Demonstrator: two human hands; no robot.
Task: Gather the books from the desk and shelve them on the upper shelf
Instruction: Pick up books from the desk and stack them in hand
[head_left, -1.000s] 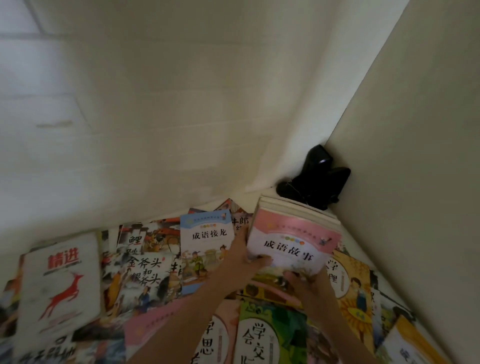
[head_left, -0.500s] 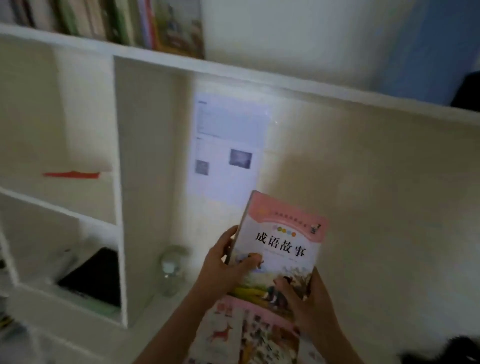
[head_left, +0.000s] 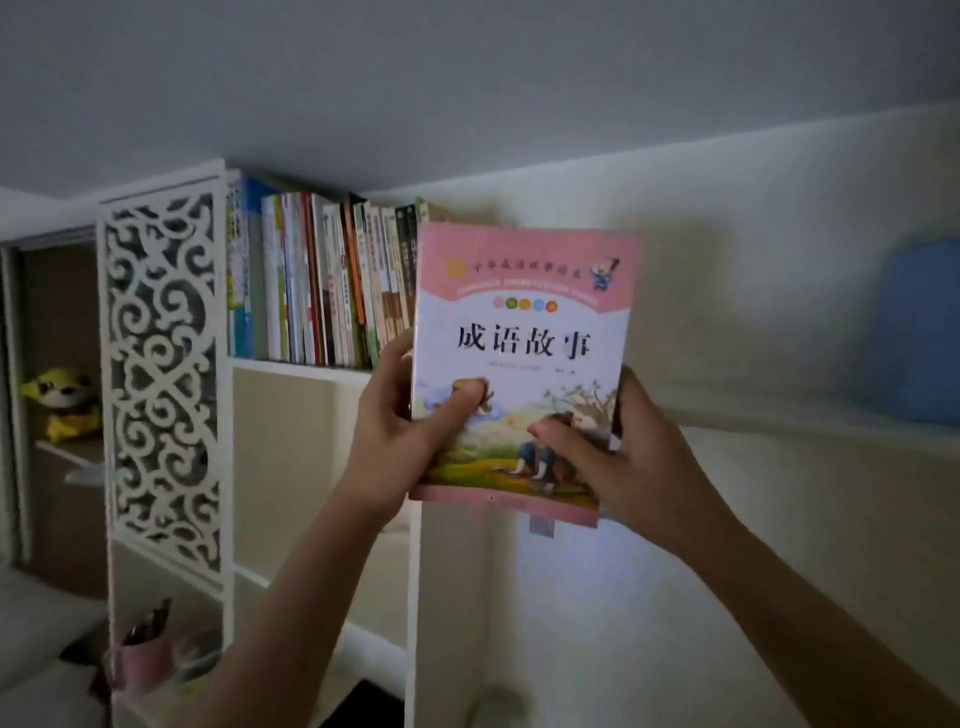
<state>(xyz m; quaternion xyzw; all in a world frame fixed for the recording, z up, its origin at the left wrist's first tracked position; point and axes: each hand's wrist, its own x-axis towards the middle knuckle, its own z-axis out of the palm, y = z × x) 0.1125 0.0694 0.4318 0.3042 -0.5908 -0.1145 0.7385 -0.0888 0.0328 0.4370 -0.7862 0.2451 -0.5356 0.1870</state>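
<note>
Right beside the row of books (head_left: 332, 280) on the upper shelf (head_left: 301, 370), both hands hold the pink storybook (head_left: 524, 358) standing tall, left hand (head_left: 400, 431) nearer the row, right hand (head_left: 623, 462) squeezing the other bottom corner.

Upper shelf (head_left: 301, 370): white board, right of a carved white lattice panel (head_left: 163, 374).
On it: row of upright books (head_left: 322, 280), spines outward, packed together, rightmost ones leaning.
Side shelf (head_left: 67, 452), far left: yellow plush toy (head_left: 65, 402).
</note>
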